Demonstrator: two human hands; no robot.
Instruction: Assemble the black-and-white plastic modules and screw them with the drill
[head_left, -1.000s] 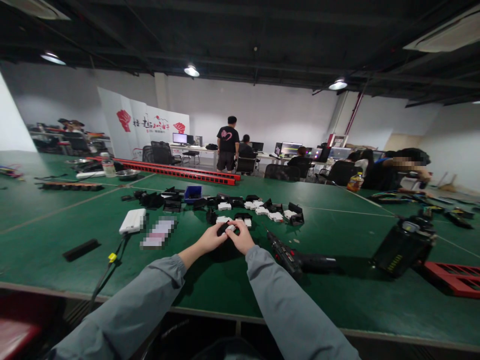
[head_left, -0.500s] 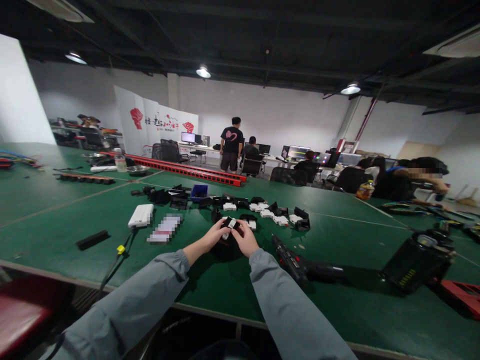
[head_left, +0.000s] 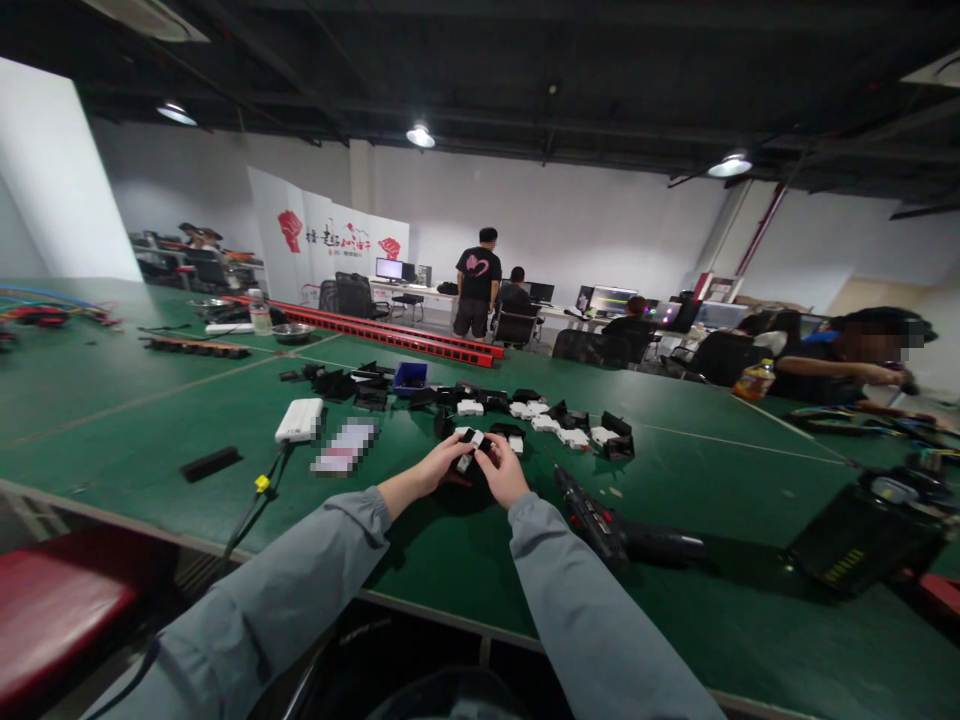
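Centrally: black-and-white part (head_left: 477, 439), one, gripped by left hand (head_left: 437, 468) and right hand (head_left: 505, 471) together, fingers closed on it. Right of centre: power drill (head_left: 600, 525), lying on green table (head_left: 442, 570). Left of centre: white box (head_left: 299, 419), cable (head_left: 244, 521) attached.

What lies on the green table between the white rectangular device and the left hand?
In the head view, a flat, pale, phone-like rectangle, partly pixelated, lies between the white rectangular device and the left hand.
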